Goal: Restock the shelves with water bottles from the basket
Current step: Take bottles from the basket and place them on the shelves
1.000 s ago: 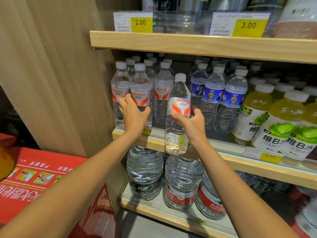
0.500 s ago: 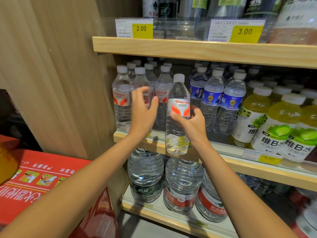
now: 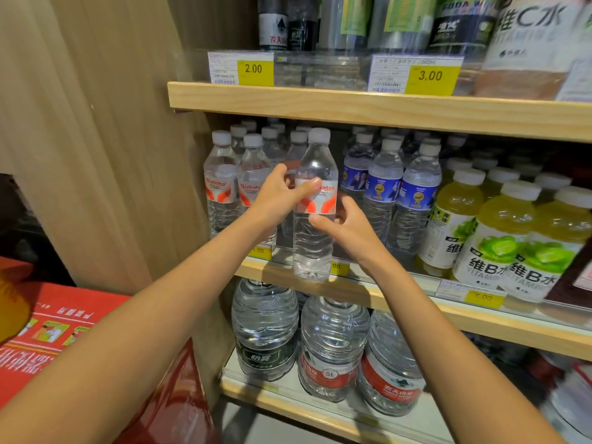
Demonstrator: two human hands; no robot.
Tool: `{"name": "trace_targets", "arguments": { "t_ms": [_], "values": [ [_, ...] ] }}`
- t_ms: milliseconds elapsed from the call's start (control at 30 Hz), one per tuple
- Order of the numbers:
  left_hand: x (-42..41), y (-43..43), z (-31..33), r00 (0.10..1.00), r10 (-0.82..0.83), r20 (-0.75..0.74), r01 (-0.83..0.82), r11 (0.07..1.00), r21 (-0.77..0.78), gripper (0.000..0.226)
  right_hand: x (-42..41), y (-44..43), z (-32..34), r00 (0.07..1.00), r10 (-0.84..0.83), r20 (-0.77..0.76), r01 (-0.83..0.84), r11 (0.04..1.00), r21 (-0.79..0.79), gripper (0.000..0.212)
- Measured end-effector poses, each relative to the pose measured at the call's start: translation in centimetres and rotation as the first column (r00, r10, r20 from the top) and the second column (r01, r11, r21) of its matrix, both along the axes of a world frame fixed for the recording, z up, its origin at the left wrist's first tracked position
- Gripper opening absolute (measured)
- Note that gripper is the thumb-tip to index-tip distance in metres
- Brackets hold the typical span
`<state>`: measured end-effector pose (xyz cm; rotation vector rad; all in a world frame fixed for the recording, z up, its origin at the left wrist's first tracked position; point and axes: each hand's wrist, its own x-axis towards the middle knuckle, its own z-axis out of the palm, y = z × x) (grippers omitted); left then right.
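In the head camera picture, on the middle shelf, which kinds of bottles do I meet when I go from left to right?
Red-label water bottles → held water bottle → blue-label water bottles → yellow-green vitamin drink bottles.

Water bottle (image 3: pixel 313 238) upright before the middle shelf (image 3: pixel 368 294); left hand (image 3: pixel 278 197) gripping its label; right hand (image 3: pixel 350 230) open beside it

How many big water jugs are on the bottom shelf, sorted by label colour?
Dark green label jugs: 1
Red label jugs: 2
Total: 3
The blurred items at the far right of the bottom shelf are not counted, as they are too unclear to identify.
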<state>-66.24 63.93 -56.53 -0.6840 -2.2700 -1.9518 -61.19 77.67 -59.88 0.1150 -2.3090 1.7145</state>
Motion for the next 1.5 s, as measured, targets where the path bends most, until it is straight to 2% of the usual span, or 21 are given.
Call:
{"name": "trace_targets", "arguments": {
  "t_ms": [100, 267, 367, 433, 533, 700, 833, 1033, 1200, 1500],
  "values": [
    [0.0, 0.0, 0.4, 1.000, -0.008, -0.010, 0.008, 1.000, 0.005, 0.025, 0.0, 0.6, 0.5, 0.999, 0.022, 0.028, -0.024, 0.998, 0.057, 0.056],
    [-0.1, 0.1, 0.7, 0.995, 0.023, -0.098, -0.028, 0.999, -0.046, 0.019, -1.2, 0.4, 0.9, 0.994, -0.074, -0.079, 0.076, 0.997, 0.030, 0.057],
    [-0.1, -0.4, 0.3, 0.958, 0.077, -0.276, -0.119, 0.983, -0.138, 0.043, -2.4, 0.0, 0.9, 0.985, -0.120, -0.123, 0.124, 0.992, 0.028, 0.067],
    [-0.5, -0.9, -0.3, 0.939, 0.098, -0.329, -0.167, 0.968, -0.190, 0.054, -3.2, -0.5, 0.9, 0.979, -0.148, -0.142, 0.150, 0.989, 0.005, 0.075],
    [-0.8, -1.6, -1.1, 0.942, 0.134, -0.309, -0.210, 0.951, -0.227, 0.059, -3.9, -1.7, 0.5, 0.976, -0.159, -0.146, 0.159, 0.987, -0.017, 0.080],
    [-0.7, -2.9, -2.2, 0.942, 0.147, -0.303, -0.238, 0.927, -0.291, 0.045, -4.8, -3.1, -1.3, 0.981, -0.168, -0.095, 0.166, 0.986, -0.033, 0.086],
    [-0.8, -3.3, -3.1, 0.940, 0.128, -0.316, -0.245, 0.898, -0.366, 0.054, -5.4, -4.1, -2.7, 0.982, -0.183, -0.053, 0.181, 0.983, -0.038, 0.081],
    [-1.5, -3.7, -3.9, 0.948, 0.150, -0.281, -0.250, 0.896, -0.367, 0.053, -5.7, -4.8, -2.9, 0.976, -0.214, -0.045, 0.214, 0.977, -0.001, 0.081],
    [-1.4, -3.8, -4.3, 0.944, 0.160, -0.289, -0.262, 0.896, -0.359, 0.054, -5.0, -5.1, -2.5, 0.971, -0.238, 0.016, 0.238, 0.971, 0.020, 0.053],
    [-1.4, -3.9, -3.9, 0.944, 0.172, -0.281, -0.270, 0.895, -0.356, 0.052, -4.6, -5.7, -2.3, 0.977, -0.211, -0.010, 0.211, 0.977, -0.006, 0.045]
  ]
}}
